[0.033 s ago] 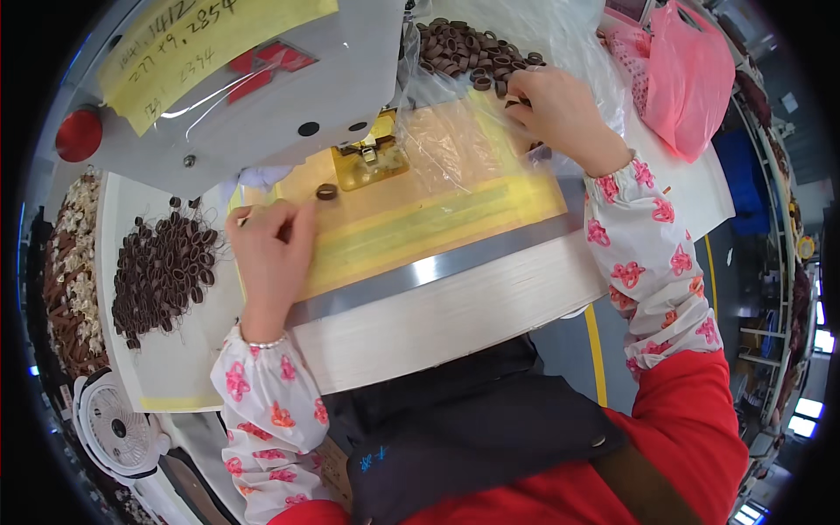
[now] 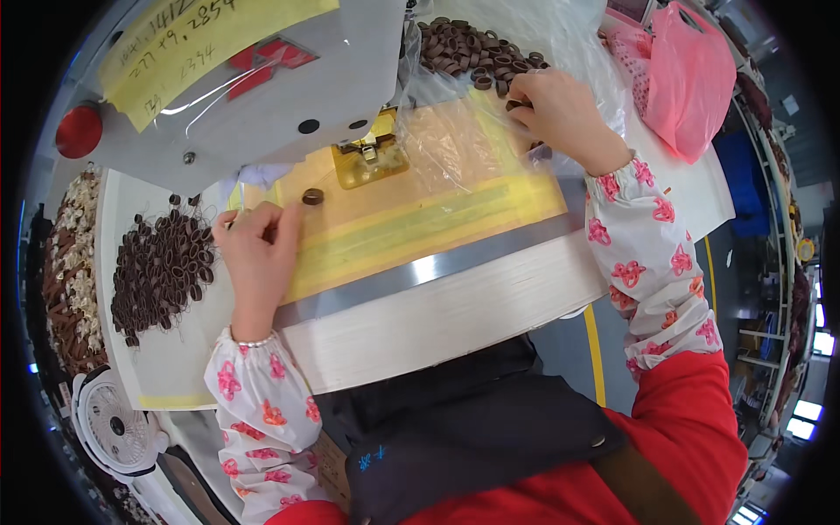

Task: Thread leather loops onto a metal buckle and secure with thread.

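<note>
The left pile of rings (image 2: 164, 273) lies at nine o'clock from the left hand (image 2: 256, 265), fingers curled; I cannot tell if it grips anything. A loose ring (image 2: 312, 197) lies at its one o'clock. The right pile (image 2: 472, 58) sits at ten o'clock from the right hand (image 2: 564, 115), which pinches a dark ring (image 2: 514, 105).

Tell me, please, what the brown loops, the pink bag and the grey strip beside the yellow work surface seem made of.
Brown loops: perhaps fabric or leather, matt; fine threads trail from the left pile.
Pink bag: likely thin plastic, slightly glossy, with soft creases.
Grey strip: probably smooth metal, given its bright glare.
</note>
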Available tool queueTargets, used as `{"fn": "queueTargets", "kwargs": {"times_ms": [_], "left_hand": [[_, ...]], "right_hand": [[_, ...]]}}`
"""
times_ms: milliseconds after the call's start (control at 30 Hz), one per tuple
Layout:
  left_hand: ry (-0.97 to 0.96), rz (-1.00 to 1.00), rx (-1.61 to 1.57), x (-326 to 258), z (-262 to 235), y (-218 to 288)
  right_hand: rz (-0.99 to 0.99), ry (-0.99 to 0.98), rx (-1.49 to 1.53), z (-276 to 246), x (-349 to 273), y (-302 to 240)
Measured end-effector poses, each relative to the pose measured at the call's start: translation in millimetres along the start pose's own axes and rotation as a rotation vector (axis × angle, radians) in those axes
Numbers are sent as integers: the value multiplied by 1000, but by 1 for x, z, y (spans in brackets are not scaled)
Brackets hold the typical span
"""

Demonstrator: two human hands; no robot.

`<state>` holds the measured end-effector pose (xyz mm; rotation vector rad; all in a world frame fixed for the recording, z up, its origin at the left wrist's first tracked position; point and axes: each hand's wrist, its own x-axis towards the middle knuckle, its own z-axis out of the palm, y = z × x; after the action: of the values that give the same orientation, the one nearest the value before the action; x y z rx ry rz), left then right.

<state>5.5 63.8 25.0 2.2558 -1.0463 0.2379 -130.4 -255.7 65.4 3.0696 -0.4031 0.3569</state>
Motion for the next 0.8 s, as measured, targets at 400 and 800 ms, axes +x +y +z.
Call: {"fn": "queueTargets", "kwargs": {"times_ms": [400, 800], "left_hand": [[42, 226, 178, 15, 25, 40], [-75, -33, -42, 32, 41, 35]], "right_hand": [[-228, 125, 716, 0, 13, -89], [-109, 47, 1049, 39, 5, -114]]}}
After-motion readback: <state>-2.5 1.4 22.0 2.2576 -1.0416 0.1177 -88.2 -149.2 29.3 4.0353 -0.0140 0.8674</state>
